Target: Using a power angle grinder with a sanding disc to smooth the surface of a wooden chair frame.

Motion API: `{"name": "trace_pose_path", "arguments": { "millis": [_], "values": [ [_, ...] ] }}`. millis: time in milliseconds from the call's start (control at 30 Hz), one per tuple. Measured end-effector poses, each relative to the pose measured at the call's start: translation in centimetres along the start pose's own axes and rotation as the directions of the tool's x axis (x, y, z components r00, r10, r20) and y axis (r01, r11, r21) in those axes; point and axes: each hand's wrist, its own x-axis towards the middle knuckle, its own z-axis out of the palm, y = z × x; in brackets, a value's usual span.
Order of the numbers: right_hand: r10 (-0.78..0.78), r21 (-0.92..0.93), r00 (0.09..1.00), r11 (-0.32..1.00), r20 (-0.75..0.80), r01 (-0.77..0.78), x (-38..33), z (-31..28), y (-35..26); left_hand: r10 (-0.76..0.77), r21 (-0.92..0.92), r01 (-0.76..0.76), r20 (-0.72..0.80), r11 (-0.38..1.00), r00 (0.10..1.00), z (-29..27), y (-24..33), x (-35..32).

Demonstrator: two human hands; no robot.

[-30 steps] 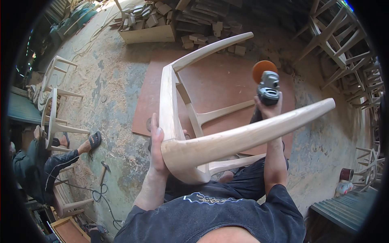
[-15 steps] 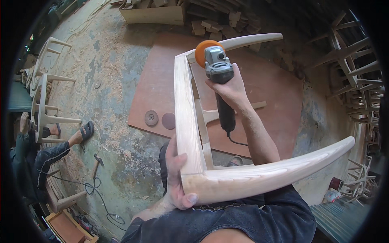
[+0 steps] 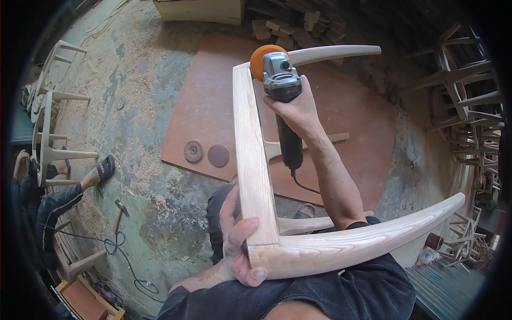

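The chair frame [image 3: 250, 133] partly hides the board [image 3: 352, 106] bearing discs [image 3: 218, 156].

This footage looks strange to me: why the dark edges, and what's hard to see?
Head view: the picture's corners are black, likely from the fisheye lens; head view: the chairs at right look dim, while the wooden frame in the left hand shows clear grain.

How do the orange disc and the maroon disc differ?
Colour: the orange disc is bright; the maroon disc is dark and dull.
Mounting: the orange disc is fitted to the angle grinder in the right hand; the maroon disc is unmounted.
Place: the orange disc is raised at the chair frame's far corner; the maroon disc lies flat on the reddish-brown board.
Shared: both are round.
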Motion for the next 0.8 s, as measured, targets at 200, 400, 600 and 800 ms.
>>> {"name": "trace_pose_path", "arguments": {
  "millis": [200,400,600,800],
  "values": [
    [0.022,-0.022,1.0,1.0,0.013,-0.022,0.1,-0.1,0.0,-0.004,0.005,0.004,0.024,1.0,1.0,-0.1,0.1,-0.1],
    [0.019,-0.026,1.0,0.999,0.014,-0.019,0.3,-0.5,-0.3,-0.011,0.007,0.011,0.025,1.0,1.0,-0.3,0.1,-0.2],
    [0.042,-0.106,0.999,0.993,-0.023,-0.044,0.5,-1.2,-0.4,-0.026,-0.001,0.026,0.048,1.0,0.999,-0.5,-0.1,0.0],
    [0.01,-0.034,0.999,0.999,0.041,-0.008,0.6,-0.8,-0.8,-0.05,0.017,0.049,0.056,0.999,0.997,-0.7,0.2,-0.4]
  ]
}}
